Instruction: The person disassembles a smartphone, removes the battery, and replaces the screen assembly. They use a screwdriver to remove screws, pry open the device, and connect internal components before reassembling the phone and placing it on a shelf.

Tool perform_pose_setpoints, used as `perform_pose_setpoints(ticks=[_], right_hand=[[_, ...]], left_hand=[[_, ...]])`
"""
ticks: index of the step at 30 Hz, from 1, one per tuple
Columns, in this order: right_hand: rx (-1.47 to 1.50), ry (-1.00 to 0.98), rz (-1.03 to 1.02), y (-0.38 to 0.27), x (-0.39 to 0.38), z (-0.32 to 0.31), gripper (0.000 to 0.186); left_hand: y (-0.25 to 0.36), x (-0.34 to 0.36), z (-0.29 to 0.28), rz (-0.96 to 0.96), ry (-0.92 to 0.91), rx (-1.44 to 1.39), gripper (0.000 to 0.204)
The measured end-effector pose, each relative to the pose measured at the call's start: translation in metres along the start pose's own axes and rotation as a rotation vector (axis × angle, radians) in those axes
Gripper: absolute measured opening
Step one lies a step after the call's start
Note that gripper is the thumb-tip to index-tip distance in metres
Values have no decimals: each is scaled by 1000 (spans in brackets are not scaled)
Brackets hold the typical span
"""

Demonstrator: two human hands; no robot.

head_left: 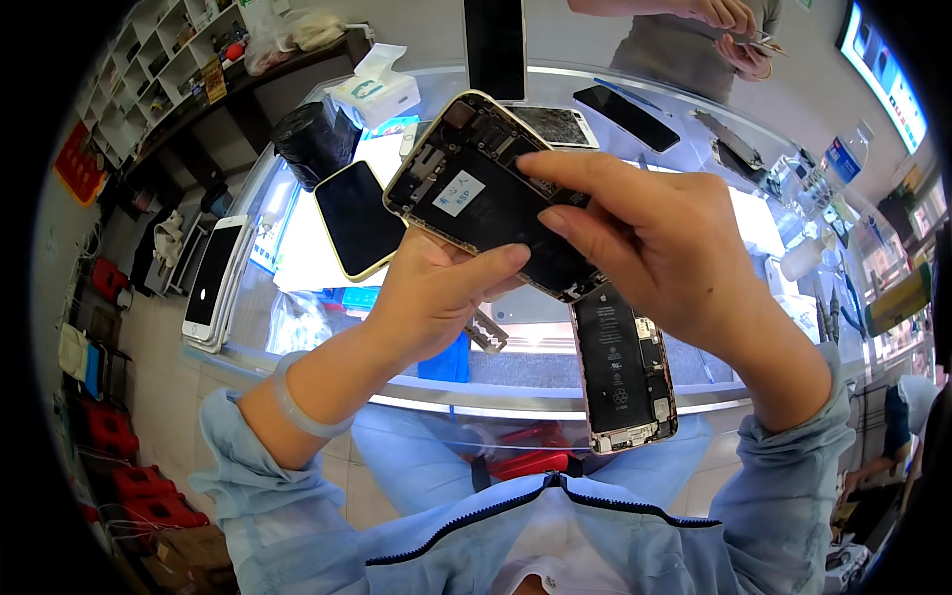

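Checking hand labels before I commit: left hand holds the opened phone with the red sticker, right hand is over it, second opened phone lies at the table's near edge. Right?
Not quite: the head view shows the sticker is white, not red. The rest stands: left hand holds the opened phone, right hand is over it, second opened phone lies at the table's near edge.

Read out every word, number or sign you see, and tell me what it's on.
I won't copy wording, but text stands here:
White sticker on the held opened phone: dark characters and digits.
Battery of the lower opened phone: print too small to read, plus symbols.
White phone at left: pale logo on a dark screen.
Bottle: blue label, blurred.
Lit wall screen: lettering, blurred.
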State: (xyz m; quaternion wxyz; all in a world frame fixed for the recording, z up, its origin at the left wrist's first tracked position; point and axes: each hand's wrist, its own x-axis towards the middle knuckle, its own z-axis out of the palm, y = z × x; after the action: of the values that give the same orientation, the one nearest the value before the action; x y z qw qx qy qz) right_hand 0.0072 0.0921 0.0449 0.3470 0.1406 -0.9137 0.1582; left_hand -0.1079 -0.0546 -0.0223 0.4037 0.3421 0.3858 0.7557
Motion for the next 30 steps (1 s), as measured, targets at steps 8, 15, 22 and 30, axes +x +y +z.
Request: perform_pose_setpoints(ticks=[8,15,22,30], right_hand=[[301,-125,260,0,2,10,27],[577,-230,571,0,2,-6,23],[-115,164,-31,27,-8,1,16],[904,-209,652,44,-19,13,25]], left_hand=[[-1,3,-1,33,43,-7,35],[-4,3,-4,-3,80,-2,35],[4,6,0,-31,48,-76,34],[11,5,4,-115,96,58,34]])
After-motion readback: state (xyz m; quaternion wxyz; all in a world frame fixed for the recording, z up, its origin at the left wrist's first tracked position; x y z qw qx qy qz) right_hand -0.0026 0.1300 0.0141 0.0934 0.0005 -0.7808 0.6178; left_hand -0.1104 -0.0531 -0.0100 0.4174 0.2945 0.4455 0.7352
